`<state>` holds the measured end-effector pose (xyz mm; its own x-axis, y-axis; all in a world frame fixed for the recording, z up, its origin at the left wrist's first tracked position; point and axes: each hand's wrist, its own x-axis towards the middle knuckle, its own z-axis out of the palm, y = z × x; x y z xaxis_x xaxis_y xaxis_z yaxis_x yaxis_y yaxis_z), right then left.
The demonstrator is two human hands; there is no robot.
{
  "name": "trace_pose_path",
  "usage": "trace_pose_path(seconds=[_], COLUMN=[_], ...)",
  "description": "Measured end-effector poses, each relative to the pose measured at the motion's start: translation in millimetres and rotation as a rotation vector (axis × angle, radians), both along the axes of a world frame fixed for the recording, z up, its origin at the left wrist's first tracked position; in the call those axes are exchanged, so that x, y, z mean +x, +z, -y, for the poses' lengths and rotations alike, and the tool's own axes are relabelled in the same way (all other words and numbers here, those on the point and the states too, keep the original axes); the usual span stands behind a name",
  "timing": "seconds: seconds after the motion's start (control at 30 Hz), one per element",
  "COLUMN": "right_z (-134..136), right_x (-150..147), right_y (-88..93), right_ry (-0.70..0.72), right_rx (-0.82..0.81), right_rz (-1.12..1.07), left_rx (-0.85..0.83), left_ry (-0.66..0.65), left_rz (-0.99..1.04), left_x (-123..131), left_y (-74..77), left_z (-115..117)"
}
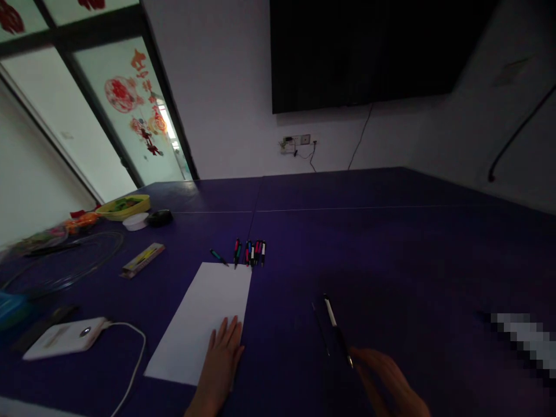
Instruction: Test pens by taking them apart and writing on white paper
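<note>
"Our right hand is loosely curled by the near end of the black-and-white pen; can't tell if we've gripped it."

"And our left hand?"

"Flat on the paper to the left, fingers slightly spread, grip empty. Farther off, we've got more pens by its far edge."

A blank white sheet of paper lay flat under the left hand, reaching ahead of it and to its left. At the right hand's fingertips was a slim pen, white-barrelled with a black grip, its metallic tip nearest the fingers and its black top slanting away ahead. Just left of the pen, farther from that hand, a thin dark refill lay roughly parallel.
</note>
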<state>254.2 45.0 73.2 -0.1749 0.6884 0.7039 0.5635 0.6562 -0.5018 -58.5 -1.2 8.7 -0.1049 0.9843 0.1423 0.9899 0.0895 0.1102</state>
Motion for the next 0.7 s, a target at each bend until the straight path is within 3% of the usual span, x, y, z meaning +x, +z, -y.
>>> trace_pose_path(seconds=[0.17, 0.27, 0.43, 0.57, 0.7], right_z=[2, 5, -1, -7, -9], right_x=[-5, -5, -1, -3, -11], right_y=[-34.8, -39.6, -43.7, -47.5, -51.4], right_ry=[-0.089, -0.128, -0.175, -0.262, -0.317], right_rx=[-0.238, -0.377, -0.459, -0.531, -0.547], right_rz=[0.007, -0.023, -0.046, 0.012, 0.145], left_rx=[-0.007, 0.001, -0.001, 0.049, 0.070], left_ry=[0.013, 0.010, 0.038, 0.101, -0.006], left_rz=[-0.034, -0.053, -0.074, -0.075, 0.019], left_x=[16, 26, 31, 38, 60], left_y=[-8.5, -8.3, -9.3, 4.7, 24.7], left_z=[15, 23, 28, 22, 10])
